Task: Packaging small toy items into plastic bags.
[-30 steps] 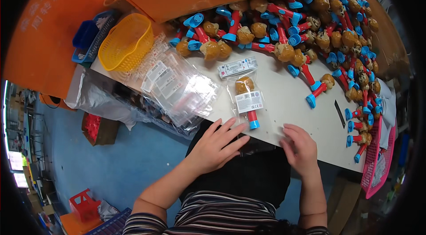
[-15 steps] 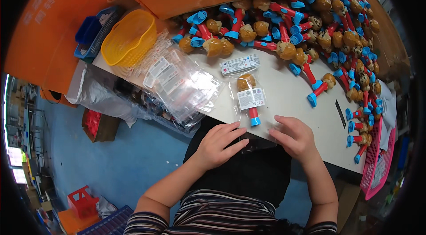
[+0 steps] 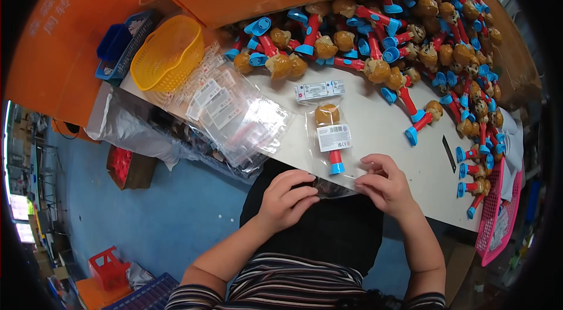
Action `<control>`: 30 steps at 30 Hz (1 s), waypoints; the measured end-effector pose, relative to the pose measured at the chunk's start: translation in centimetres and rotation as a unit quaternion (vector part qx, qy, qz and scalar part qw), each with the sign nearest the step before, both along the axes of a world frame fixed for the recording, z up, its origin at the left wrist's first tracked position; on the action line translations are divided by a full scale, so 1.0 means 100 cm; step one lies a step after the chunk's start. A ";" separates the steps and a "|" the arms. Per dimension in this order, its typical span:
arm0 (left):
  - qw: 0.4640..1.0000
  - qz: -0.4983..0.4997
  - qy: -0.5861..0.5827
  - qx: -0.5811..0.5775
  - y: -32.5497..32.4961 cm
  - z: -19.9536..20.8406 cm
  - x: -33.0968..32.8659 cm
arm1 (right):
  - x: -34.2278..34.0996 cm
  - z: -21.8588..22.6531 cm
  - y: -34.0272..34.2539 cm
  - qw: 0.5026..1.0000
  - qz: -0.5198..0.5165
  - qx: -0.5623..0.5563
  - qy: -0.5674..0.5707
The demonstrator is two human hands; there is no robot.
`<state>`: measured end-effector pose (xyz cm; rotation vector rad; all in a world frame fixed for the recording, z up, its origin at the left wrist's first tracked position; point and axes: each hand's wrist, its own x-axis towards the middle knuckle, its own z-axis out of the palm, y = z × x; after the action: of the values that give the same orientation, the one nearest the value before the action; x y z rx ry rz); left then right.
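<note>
A clear plastic bag point(image 3: 316, 161) lies at the table's near edge, its lower end jutting past the edge. Inside it is a toy point(image 3: 335, 160) with a brown head, red stem and blue base; a white printed label point(image 3: 333, 138) covers its middle. A printed header strip point(image 3: 319, 91) tops the bag at the far end. My left hand point(image 3: 285, 200) is closed with its fingertips at the bag's lower left corner. At the lower right corner, my right hand point(image 3: 387, 187) pinches the film between thumb and fingers. The fingertips partly hide the gripped film.
Many similar unbagged toys point(image 3: 404, 58) are heaped across the table's back and right. Left of the bag lies a stack of flat clear bags point(image 3: 234, 113), beside a yellow basket point(image 3: 167, 55). A pink basket point(image 3: 498, 210) hangs near the right edge; a dark strip point(image 3: 448, 153) lies nearby.
My fingers have drawn together onto the bag's lower corners. The bag with its toy has slid slightly toward me and to the right.
</note>
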<state>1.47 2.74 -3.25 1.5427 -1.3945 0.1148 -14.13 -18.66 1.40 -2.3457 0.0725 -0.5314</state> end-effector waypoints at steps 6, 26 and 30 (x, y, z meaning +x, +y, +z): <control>0.995 0.004 0.080 0.057 -0.007 0.013 -0.006 | 0.002 0.009 -0.004 0.997 0.009 0.057 0.044; 0.947 -0.067 0.310 0.049 -0.006 -0.002 -0.009 | -0.001 0.006 -0.008 0.984 -0.008 0.150 0.091; 0.962 -0.062 0.261 0.050 -0.008 -0.004 -0.007 | -0.002 0.009 -0.005 0.982 -0.017 0.163 0.097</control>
<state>0.73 1.98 -3.63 1.4248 -1.0775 -0.4191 -14.33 -19.11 2.34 -2.0707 0.2703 -0.2791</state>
